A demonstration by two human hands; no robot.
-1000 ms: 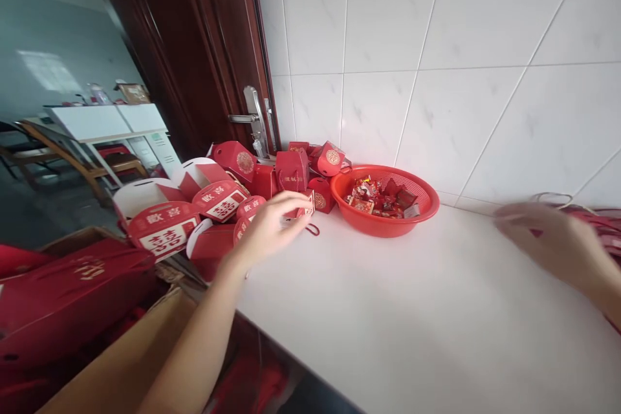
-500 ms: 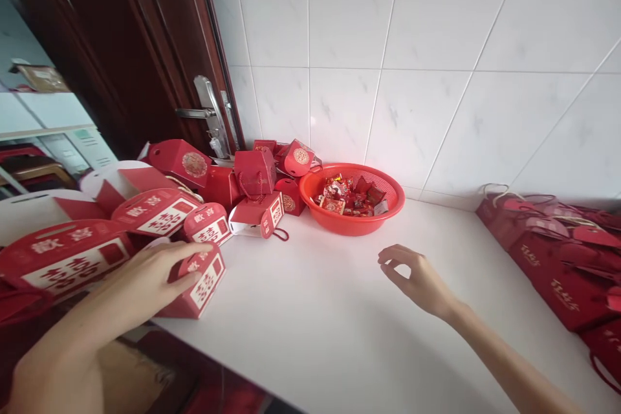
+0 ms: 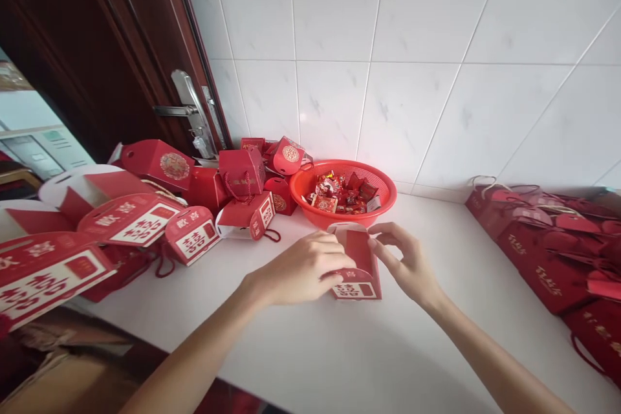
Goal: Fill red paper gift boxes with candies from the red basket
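A small red gift box (image 3: 363, 252) with white-and-red lettering on its front stands on the white table, its top open. My left hand (image 3: 310, 266) grips its left side and front flap, fingers closed on it. On the other side, my right hand (image 3: 405, 262) has its thumb and fingers at the box's right rear edge, closed on that edge. Just behind the box is a red plastic basket (image 3: 339, 220) of wrapped sweets (image 3: 347, 193).
Several red boxes (image 3: 145, 217) crowd the left side, with more red boxes (image 3: 242, 171) by the wall. Red bags (image 3: 538, 265) line the right edge. A brown door (image 3: 121, 32) with a metal handle (image 3: 187, 110) is at back left.
The small box has moved from the left to the middle, in front of the basket, in my left hand. My right hand has come to its right side. The view has shifted right.
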